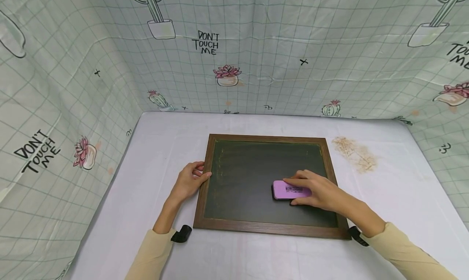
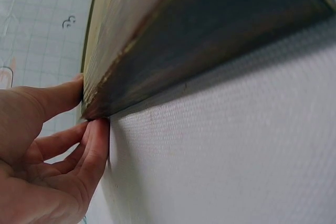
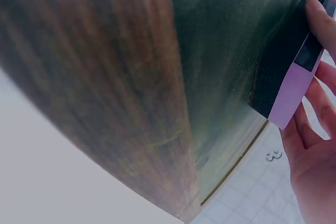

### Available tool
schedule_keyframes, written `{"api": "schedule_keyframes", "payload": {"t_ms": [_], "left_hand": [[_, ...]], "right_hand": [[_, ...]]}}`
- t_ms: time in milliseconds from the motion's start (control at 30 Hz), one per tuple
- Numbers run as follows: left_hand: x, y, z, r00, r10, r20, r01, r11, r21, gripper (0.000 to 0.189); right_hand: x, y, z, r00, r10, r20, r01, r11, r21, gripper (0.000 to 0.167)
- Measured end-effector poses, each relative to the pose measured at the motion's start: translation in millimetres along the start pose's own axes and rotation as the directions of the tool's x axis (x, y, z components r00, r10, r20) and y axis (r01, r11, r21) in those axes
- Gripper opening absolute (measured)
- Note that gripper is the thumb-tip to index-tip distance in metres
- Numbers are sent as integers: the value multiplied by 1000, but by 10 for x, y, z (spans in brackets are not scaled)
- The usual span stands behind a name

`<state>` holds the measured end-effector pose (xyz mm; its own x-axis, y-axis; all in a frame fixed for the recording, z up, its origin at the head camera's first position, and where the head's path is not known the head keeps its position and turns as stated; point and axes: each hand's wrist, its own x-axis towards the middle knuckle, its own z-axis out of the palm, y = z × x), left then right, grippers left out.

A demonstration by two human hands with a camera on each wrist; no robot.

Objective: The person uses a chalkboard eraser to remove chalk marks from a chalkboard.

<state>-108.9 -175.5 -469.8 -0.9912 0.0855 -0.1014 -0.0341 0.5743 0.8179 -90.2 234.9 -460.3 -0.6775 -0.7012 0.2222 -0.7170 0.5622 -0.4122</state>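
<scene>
A chalkboard [image 1: 249, 170] with a brown wooden frame lies flat on the white-covered table. At its left edge, my left hand [image 1: 187, 181] pinches the frame, thumb on the top face and fingers at the outer, lower edge, as the left wrist view also shows. My right hand [image 1: 320, 190] grips a pink-purple magnetic board eraser [image 1: 289, 190] by its sides, over the right half of the dark surface. In the right wrist view the black felt of the eraser [image 3: 278, 61] faces the board. Faint yellowish marks show along the board's left side.
Brownish-yellow dust stains [image 1: 355, 154] mark the white tablecloth [image 1: 165, 137] beyond the board's right edge. A grid-patterned curtain [image 1: 271, 48] with plant drawings hangs behind and on both sides. Each wrist bears a black camera [image 1: 182, 234].
</scene>
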Motion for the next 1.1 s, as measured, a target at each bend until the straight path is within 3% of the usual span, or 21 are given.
{"api": "schedule_keyframes", "payload": {"t_ms": [533, 1100], "left_hand": [[0, 17, 7, 1000, 2, -8, -2, 1000, 16, 50], [16, 35, -11, 999, -31, -20, 31, 999, 14, 49]], "right_hand": [[-26, 33, -11, 1000, -6, -2, 6, 1000, 8, 59], [-104, 165, -147, 996, 9, -94, -4, 999, 52, 63]]}}
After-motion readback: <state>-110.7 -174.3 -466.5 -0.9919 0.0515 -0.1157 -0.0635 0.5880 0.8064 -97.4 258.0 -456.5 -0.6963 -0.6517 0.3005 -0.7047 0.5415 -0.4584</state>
